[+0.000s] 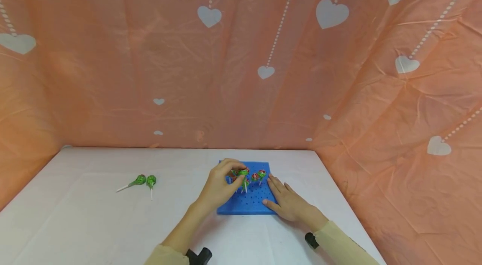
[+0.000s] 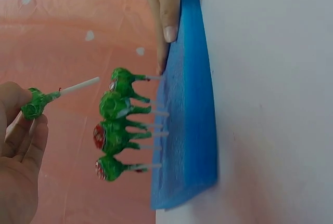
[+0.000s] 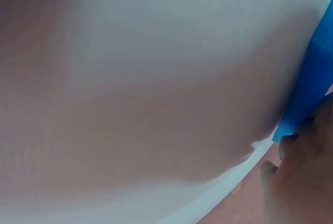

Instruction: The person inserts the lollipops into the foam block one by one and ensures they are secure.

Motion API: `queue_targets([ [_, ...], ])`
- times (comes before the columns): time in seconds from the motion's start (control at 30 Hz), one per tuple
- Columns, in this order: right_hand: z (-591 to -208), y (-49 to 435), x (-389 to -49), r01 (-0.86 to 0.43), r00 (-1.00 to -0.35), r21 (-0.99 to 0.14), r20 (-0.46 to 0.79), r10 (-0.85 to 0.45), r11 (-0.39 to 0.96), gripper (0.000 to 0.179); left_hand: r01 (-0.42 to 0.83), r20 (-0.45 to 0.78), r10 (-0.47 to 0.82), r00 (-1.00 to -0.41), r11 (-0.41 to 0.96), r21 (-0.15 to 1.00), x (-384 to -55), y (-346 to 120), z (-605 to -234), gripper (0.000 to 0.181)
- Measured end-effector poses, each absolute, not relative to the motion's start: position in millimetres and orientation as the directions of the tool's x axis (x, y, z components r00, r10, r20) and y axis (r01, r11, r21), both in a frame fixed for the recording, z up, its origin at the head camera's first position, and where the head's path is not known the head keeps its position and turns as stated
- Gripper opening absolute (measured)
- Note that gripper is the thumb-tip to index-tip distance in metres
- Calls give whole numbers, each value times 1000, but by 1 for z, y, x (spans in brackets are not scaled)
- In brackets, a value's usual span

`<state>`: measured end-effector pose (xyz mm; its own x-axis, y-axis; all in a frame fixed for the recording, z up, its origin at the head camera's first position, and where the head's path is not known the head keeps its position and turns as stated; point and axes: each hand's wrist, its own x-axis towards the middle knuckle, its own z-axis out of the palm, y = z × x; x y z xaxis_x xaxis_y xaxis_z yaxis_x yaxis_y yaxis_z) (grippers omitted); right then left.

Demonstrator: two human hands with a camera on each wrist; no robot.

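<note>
In the left wrist view, a lollipop [image 2: 34, 104] with a green wrapper is pinched at its head by my left hand [image 1: 221, 183], its white stick pointing toward the blue board. This blue board [image 1: 248, 207], dotted with small holes, lies flat on the table. Several green and red wrapped lollipops [image 2: 115, 136] stand upright in it by their sticks. The held lollipop's stick end is apart from the board. My right hand [image 1: 289, 203] rests along the board's right edge with straight fingers. In the head view, my left fingers partly hide the standing lollipops.
Two more green lollipops, one tilted [image 1: 140, 179] and one pointing toward me [image 1: 151, 181], lie on the white table [image 1: 94, 219] to the left. An orange curtain with white hearts [image 1: 241, 110] hangs behind the table and along its sides.
</note>
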<state>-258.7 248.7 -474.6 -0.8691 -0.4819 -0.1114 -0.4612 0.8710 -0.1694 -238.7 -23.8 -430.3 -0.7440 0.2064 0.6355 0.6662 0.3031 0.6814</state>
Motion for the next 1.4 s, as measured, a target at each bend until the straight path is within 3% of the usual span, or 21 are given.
queue_targets([
  [0.7,-473,247,-258,-485,-856,-170,-111,-506,858,83,631,552,314,-772,479,610,-255,6,-446,22],
  [1.4,-473,248,-258,-473,-862,-168,-114,-493,865,83,631,527,355,-773,520,575,-257,9,-454,21],
])
